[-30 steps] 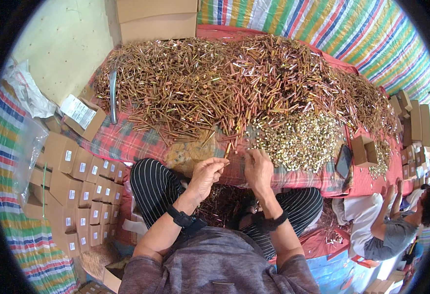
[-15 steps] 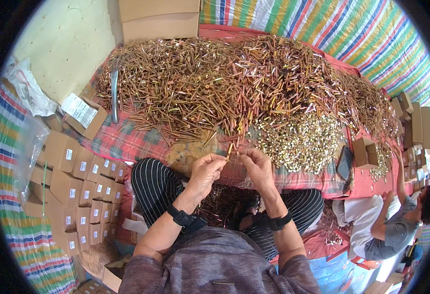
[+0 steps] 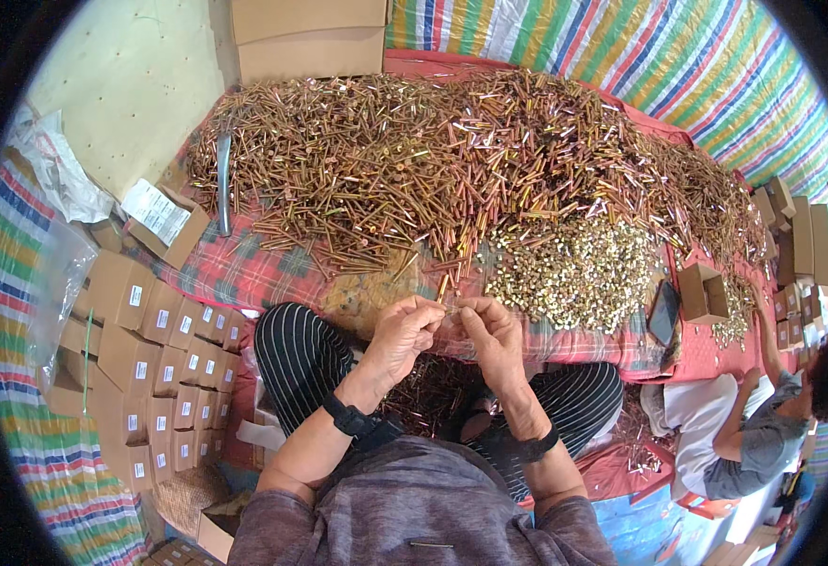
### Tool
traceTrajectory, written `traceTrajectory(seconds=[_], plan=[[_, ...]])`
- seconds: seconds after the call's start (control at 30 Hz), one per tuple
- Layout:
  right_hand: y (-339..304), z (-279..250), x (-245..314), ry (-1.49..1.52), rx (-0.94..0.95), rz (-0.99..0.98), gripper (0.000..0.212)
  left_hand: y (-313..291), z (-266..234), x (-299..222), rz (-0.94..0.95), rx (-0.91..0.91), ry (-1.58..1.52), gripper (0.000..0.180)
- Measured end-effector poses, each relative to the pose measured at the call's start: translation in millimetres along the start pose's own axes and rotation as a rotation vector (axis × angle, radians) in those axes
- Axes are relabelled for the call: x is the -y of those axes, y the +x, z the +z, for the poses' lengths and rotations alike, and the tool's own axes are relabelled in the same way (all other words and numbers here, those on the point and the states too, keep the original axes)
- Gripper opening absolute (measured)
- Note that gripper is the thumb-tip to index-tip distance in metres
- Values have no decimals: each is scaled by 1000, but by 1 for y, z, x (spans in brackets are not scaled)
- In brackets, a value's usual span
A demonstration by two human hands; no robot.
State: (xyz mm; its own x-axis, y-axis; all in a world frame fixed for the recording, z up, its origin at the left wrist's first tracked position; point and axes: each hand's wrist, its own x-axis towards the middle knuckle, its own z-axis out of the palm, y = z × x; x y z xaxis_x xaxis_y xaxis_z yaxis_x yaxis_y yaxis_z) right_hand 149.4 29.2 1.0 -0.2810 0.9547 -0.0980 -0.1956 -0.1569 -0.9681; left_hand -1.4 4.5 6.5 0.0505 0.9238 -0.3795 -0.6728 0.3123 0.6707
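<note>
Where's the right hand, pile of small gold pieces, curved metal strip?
Right hand (image 3: 498,341): head view, its back.
Pile of small gold pieces (image 3: 579,278): head view, middle.
Curved metal strip (image 3: 223,184): head view, midway along.

Slim coppery rod (image 3: 444,285), slightly slanted, at hands (image 3: 402,338), grip unclear

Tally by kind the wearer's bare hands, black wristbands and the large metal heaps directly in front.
Bare left hand and bare right hand: 2
Black wristbands: 2
Large heap of long copper-coloured metal rods: 1
Large heap of small gold-coloured metal pieces: 1
Total: 6
</note>
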Motion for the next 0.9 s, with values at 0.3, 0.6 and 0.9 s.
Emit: traceTrajectory(seconds=[0.3,0.6,0.9], plan=[[-7,5,2,-126,24,-165,10,3,-1,2,-46,16,44,2],[-8,1,9,-684,19,-246,14,2,4,3,50,-6,222,11],[-2,2,9,-679,-13,-278,18,1,2,8,23,0,197,7]])
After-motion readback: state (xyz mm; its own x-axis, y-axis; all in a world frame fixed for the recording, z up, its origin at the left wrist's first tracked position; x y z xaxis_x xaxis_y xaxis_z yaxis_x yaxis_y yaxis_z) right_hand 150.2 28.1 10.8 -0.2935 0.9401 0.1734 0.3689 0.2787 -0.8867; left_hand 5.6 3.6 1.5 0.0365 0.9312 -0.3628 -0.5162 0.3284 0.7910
